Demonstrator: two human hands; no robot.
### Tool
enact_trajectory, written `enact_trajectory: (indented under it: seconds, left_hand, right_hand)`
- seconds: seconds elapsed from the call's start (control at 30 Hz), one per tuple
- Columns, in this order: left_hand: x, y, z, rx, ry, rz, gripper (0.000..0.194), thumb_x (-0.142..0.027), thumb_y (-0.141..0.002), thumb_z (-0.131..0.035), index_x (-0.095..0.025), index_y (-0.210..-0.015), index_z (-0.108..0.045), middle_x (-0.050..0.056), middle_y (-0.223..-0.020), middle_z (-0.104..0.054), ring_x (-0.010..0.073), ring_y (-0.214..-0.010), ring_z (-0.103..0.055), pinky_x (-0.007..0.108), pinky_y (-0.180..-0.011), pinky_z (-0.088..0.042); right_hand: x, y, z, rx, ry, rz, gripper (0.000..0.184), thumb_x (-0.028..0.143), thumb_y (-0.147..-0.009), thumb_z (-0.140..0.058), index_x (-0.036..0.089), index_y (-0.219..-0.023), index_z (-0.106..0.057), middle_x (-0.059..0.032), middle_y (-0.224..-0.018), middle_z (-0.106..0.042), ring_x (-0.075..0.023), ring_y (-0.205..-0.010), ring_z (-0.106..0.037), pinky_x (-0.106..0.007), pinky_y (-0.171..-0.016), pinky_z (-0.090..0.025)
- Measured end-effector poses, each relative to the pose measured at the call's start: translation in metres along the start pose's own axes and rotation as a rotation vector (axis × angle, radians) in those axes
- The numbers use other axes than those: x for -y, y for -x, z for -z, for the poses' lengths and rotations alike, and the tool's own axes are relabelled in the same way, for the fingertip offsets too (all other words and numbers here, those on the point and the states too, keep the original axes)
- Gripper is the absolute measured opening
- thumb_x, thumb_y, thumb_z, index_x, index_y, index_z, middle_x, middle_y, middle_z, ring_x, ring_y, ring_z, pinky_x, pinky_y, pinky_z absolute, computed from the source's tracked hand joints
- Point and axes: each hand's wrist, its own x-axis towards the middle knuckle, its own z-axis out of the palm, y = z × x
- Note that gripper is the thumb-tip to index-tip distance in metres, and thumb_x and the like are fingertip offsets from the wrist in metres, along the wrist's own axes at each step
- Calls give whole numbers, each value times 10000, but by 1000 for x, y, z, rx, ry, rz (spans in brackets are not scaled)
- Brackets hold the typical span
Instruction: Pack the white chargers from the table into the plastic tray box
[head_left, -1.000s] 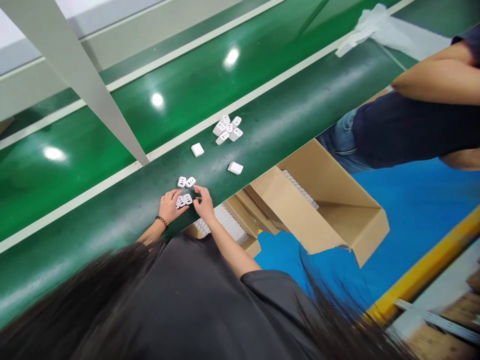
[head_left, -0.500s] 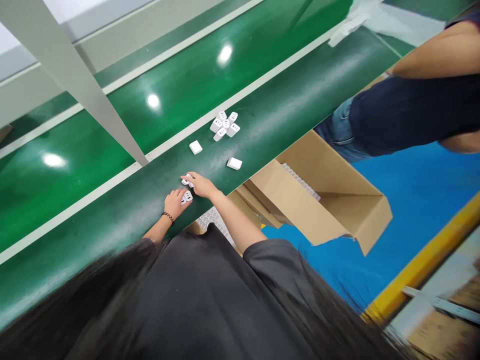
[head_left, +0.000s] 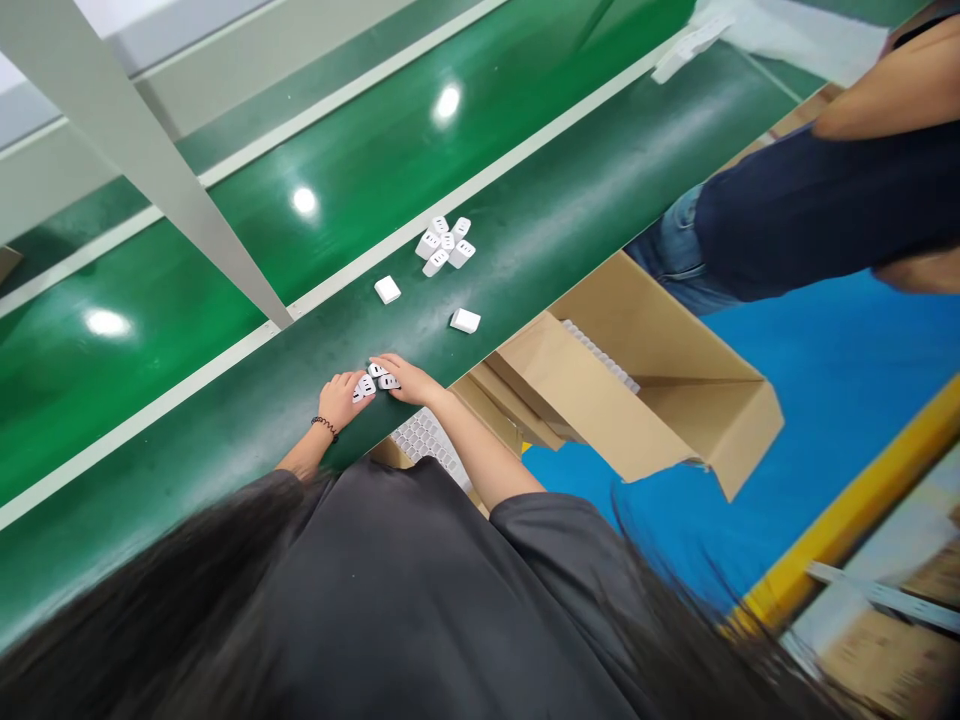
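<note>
My left hand (head_left: 342,402), with a dark coiled band at its wrist, is closed around small white USB chargers (head_left: 364,387) whose dark-slotted ends face up. Close beside it, my right hand (head_left: 408,381) grips more white chargers (head_left: 388,382) from the far and right sides. The two groups nearly touch or meet; fingers hide part of each. Beyond my hands a single white charger (head_left: 388,290) lies on the dark green bench (head_left: 247,400), and another charger (head_left: 466,321) lies to the right. Further back several chargers stand in a cluster (head_left: 447,242), slotted ends up.
An open cardboard box (head_left: 600,390) with a row of white pieces stands right of the bench. White gridded trays (head_left: 429,440) sit below my right forearm. A grey post (head_left: 187,200) rises at the bench's far edge. A co-worker (head_left: 795,220) stands at right.
My right hand has drawn nearer to me and now holds its chargers beside those in my left hand. My left hand has shifted slightly left and away from me.
</note>
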Motion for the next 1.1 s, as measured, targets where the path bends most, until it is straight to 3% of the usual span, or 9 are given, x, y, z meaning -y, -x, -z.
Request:
enact_trajectory:
  seconds: [0.13,0.23,0.33,0.4,0.53,0.7,0.87,1.1]
  left_hand:
    - [3,0,-1,5,-6,-19,481,-473,-875,-637,-248,-1295,-577,99,-1215,-652,271,-1074,-594,364,-866,-478]
    - [7,0,1,20,-12,-46,477,-479,-884,-622,-248,-1298,-576,94,-1220,-653,269,-1075,-592,364,-870,-477]
    - [14,0,6,52,-23,-91,487,-489,-884,-619,-246,-1304,-575,91,-1219,-655,266,-1081,-590,360,-882,-476]
    - [19,-2,11,82,-29,-129,493,-495,-876,-629,-249,-1301,-582,87,-1214,-659,259,-1078,-593,351,-887,-478]
    - [26,-4,19,127,-43,-192,509,-492,-865,-647,-267,-1315,-576,72,-1247,-649,247,-1108,-587,338,-903,-472]
    - [18,-2,19,98,-74,-174,703,-589,-815,-668,-270,-1415,-489,116,-1323,-596,299,-1182,-545,383,-922,-449]
    - [7,1,11,60,-100,-140,791,-627,-818,-634,-264,-1484,-411,141,-1328,-570,334,-1186,-521,430,-947,-413]
    - [6,-3,6,78,-37,-120,635,-595,-884,-563,-311,-1444,-473,136,-1218,-615,307,-1106,-545,379,-846,-434]
  right_hand:
    - [5,0,4,-9,88,-13,755,65,-737,-682,247,-1432,-453,-107,-1368,-515,-281,-1215,-549,-394,-939,-540]
    - [7,2,8,25,181,30,699,-4,-714,-658,278,-1343,-540,-87,-1313,-561,-276,-1185,-548,-370,-896,-548]
    - [7,3,7,106,236,112,741,-84,-710,-561,295,-1346,-538,-67,-1374,-544,-250,-1157,-575,-349,-879,-547]
    - [6,4,4,126,229,144,837,-112,-699,-518,293,-1429,-454,-58,-1475,-476,-248,-1205,-563,-361,-912,-541]
    - [3,7,-3,-7,135,36,916,-108,-710,-479,282,-1523,-318,-75,-1574,-358,-264,-1324,-493,-388,-979,-520]
    - [4,10,-17,-125,5,-177,720,-23,-794,-475,215,-1472,-434,-119,-1380,-580,-271,-1156,-621,-398,-949,-530]
    - [6,8,-29,-143,-53,-126,622,-36,-805,-444,198,-1371,-553,-78,-1366,-611,-233,-1224,-574,-399,-1057,-461]
    - [0,8,-33,-171,-160,-70,640,-62,-768,-439,170,-1349,-571,-97,-1328,-641,-223,-1160,-586,-428,-1040,-454]
